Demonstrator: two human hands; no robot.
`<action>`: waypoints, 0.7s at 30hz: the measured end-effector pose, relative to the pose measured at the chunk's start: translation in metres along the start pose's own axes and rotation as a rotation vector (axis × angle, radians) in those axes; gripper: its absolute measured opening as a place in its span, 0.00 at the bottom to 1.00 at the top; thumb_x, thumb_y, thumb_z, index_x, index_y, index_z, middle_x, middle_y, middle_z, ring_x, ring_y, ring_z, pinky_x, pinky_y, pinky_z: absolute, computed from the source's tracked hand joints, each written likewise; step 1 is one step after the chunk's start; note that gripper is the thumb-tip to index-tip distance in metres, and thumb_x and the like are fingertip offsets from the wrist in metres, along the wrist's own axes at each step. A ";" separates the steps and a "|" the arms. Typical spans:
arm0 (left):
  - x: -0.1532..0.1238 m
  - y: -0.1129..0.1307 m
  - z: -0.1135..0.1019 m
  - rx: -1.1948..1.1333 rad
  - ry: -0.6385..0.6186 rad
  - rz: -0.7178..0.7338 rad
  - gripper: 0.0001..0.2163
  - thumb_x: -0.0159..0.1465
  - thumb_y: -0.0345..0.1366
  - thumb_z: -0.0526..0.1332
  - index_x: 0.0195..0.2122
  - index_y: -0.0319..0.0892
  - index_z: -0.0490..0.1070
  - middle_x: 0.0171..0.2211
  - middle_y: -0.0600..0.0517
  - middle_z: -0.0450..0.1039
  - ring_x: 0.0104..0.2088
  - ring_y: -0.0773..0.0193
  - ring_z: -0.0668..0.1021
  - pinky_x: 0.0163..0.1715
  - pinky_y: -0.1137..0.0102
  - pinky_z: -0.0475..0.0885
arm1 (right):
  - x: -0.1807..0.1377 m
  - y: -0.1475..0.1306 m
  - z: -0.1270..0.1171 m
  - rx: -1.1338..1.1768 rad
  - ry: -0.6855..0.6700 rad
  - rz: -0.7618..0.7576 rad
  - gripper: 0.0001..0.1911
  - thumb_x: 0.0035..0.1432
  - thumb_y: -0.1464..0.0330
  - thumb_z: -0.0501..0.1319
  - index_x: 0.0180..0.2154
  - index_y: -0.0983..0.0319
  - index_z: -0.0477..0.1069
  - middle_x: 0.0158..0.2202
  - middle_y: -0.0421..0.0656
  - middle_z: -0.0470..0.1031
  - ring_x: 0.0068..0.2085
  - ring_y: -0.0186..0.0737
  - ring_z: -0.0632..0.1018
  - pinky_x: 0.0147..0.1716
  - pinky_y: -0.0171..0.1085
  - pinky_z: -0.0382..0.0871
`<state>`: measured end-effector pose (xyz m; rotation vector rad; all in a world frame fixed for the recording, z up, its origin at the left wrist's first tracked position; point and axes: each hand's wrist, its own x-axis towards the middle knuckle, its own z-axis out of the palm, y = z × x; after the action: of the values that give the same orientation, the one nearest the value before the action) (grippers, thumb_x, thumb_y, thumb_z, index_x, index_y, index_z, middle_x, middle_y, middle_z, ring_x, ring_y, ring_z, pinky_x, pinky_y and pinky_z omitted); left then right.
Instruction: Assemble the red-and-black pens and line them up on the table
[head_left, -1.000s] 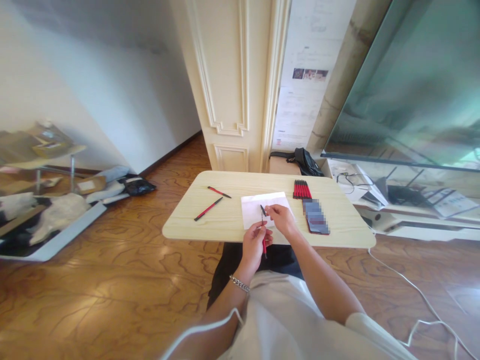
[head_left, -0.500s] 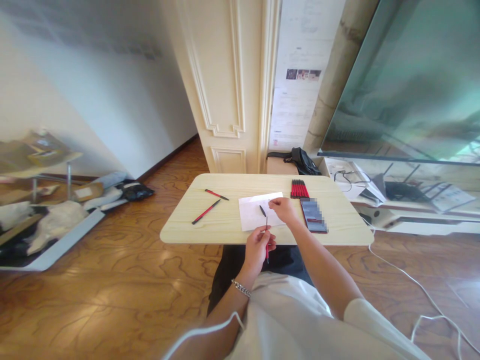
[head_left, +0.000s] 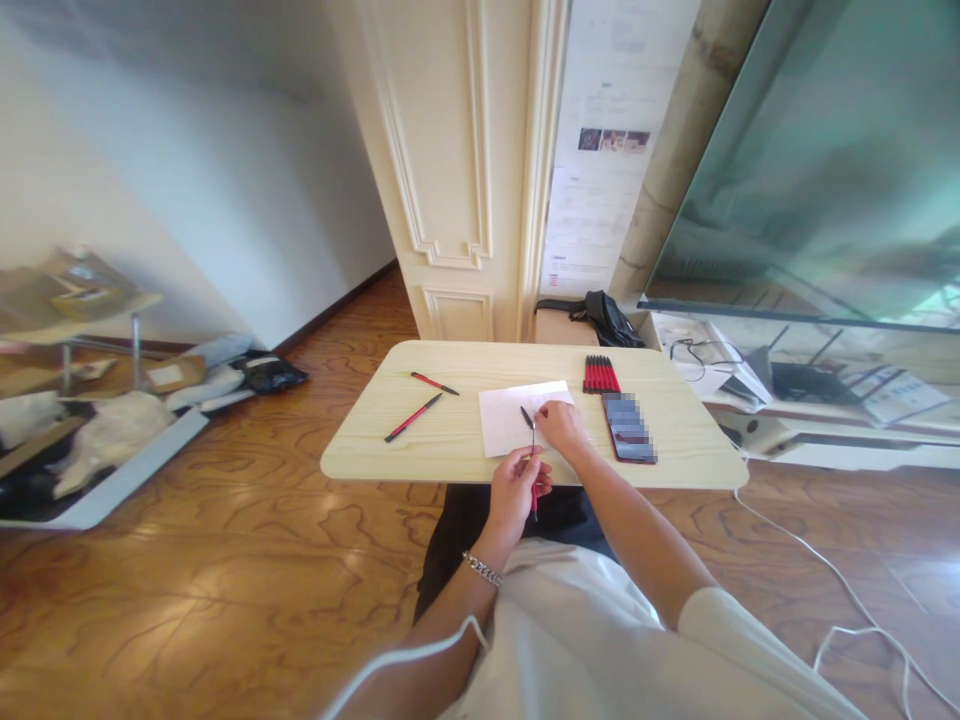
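Note:
My left hand is closed around a red pen barrel at the table's near edge. From the barrel's upper end a thin ink refill points away from me. The fingers of my right hand are pinched together beside the refill's tip; what they hold, if anything, is too small to make out. A black pen grip section lies just left of those fingertips, on a white sheet of paper. My right hand partly covers the sheet.
Several red and black pens lie in a row at the table's back right, with a phone nearer me. On the left rest a red pen and another red pen. A white cable runs along the floor.
My right hand has moved left and slightly toward me, bringing its fingertips to the refill's tip. The left hand still holds the barrel in the same place.

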<state>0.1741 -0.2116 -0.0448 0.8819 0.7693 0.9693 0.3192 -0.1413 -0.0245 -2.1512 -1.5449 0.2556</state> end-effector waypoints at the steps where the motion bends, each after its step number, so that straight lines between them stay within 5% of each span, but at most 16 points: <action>1: -0.001 0.001 0.000 0.000 0.003 0.000 0.22 0.54 0.47 0.66 0.44 0.38 0.69 0.28 0.50 0.74 0.24 0.66 0.76 0.25 0.70 0.73 | -0.001 -0.001 -0.002 0.027 0.009 -0.003 0.13 0.56 0.64 0.57 0.31 0.63 0.78 0.35 0.53 0.79 0.37 0.43 0.76 0.37 0.35 0.62; 6: -0.002 0.005 0.000 -0.015 0.013 0.009 0.23 0.52 0.48 0.67 0.44 0.38 0.69 0.28 0.50 0.74 0.24 0.66 0.76 0.25 0.70 0.73 | -0.023 -0.003 -0.014 0.399 0.046 -0.021 0.18 0.58 0.59 0.53 0.33 0.62 0.77 0.32 0.45 0.78 0.33 0.39 0.74 0.34 0.35 0.63; 13: -0.002 -0.001 0.005 0.007 -0.036 0.033 0.20 0.55 0.47 0.65 0.42 0.38 0.70 0.27 0.50 0.74 0.24 0.67 0.76 0.26 0.70 0.73 | -0.076 -0.002 -0.023 0.789 -0.180 -0.090 0.17 0.52 0.54 0.60 0.28 0.62 0.75 0.22 0.39 0.71 0.24 0.35 0.69 0.24 0.33 0.61; 21: -0.004 -0.001 0.007 0.034 -0.027 0.002 0.22 0.54 0.47 0.66 0.44 0.37 0.70 0.28 0.48 0.75 0.24 0.66 0.76 0.26 0.69 0.74 | -0.011 0.018 -0.026 0.770 0.002 -0.032 0.19 0.52 0.55 0.58 0.28 0.64 0.75 0.21 0.41 0.71 0.23 0.34 0.69 0.22 0.32 0.58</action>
<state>0.1790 -0.2178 -0.0418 0.9236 0.7643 0.9469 0.3411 -0.1625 -0.0116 -1.5108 -1.1991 0.7052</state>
